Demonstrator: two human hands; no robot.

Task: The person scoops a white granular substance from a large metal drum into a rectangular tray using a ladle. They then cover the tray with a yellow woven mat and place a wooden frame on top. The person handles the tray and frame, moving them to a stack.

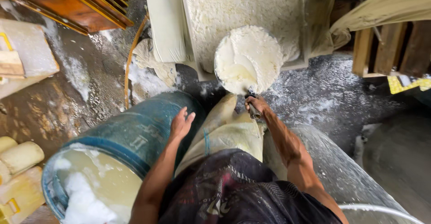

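Note:
My right hand grips the dark handle of a round white pan caked with pale curd-like crumbs; a smooth creamy mass lies at its lower left. The pan hangs over the edge of a large tray filled with the same white crumbly stuff. My left hand rests with fingers spread on the side of a blue barrel, which leans toward me and holds pale yellowish liquid with white foam. Between the hands a cream-coloured sack-like cloth covers my leg.
A clear plastic-covered container stands at lower right. Wooden pallets are at the right, a brown slatted wooden piece at top left, and yellow jerrycans at the left edge. An orange hose crosses the wet, white-spattered floor.

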